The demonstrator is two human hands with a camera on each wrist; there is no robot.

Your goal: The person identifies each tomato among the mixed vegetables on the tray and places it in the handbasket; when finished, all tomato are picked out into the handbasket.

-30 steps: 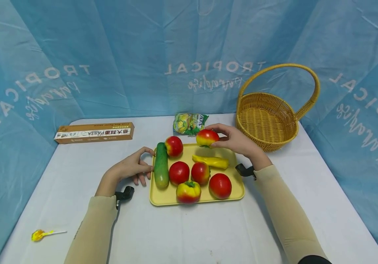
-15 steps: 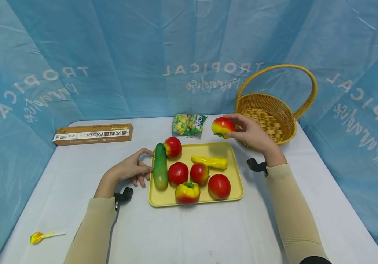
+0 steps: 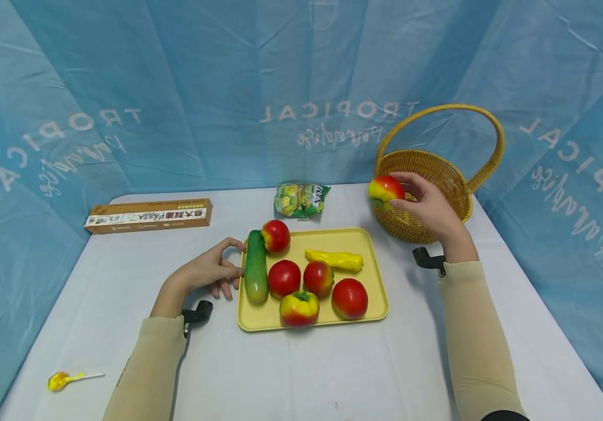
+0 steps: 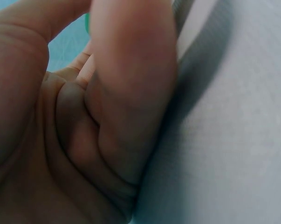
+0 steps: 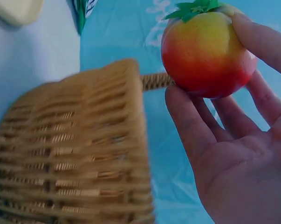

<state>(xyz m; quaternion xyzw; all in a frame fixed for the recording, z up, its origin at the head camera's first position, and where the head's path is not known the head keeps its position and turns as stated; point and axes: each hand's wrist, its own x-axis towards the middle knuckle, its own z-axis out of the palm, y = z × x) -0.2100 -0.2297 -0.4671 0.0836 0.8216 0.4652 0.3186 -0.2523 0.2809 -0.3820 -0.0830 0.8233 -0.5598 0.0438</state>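
Observation:
My right hand [image 3: 427,204] holds a red-and-yellow tomato [image 3: 387,191] between thumb and fingers, above the near left rim of the wicker basket [image 3: 403,225]. In the right wrist view the tomato [image 5: 208,53] shows green sepals on top, and the basket wall [image 5: 79,144] stands beside it. My left hand [image 3: 203,269] rests at the left rim of the yellow tray [image 3: 327,238], its thumb and index finger apart and touching the edge next to a cucumber [image 3: 256,269]. The left wrist view shows mostly the curved fingers [image 4: 131,84]; the fingertips' contact is hidden there.
Several red and red-yellow tomatoes [image 3: 284,279] and a yellow pepper-like piece [image 3: 334,259] lie on the tray. Behind it is a green snack bag [image 3: 301,200]. A pasta box [image 3: 148,216] lies at the back left, a lollipop [image 3: 59,381] at the front left. The basket's tall handle [image 3: 438,111] arches up.
My right hand has carried the tomato rightward from over the tray's far edge to the basket's rim. My left hand stays at the tray's left edge.

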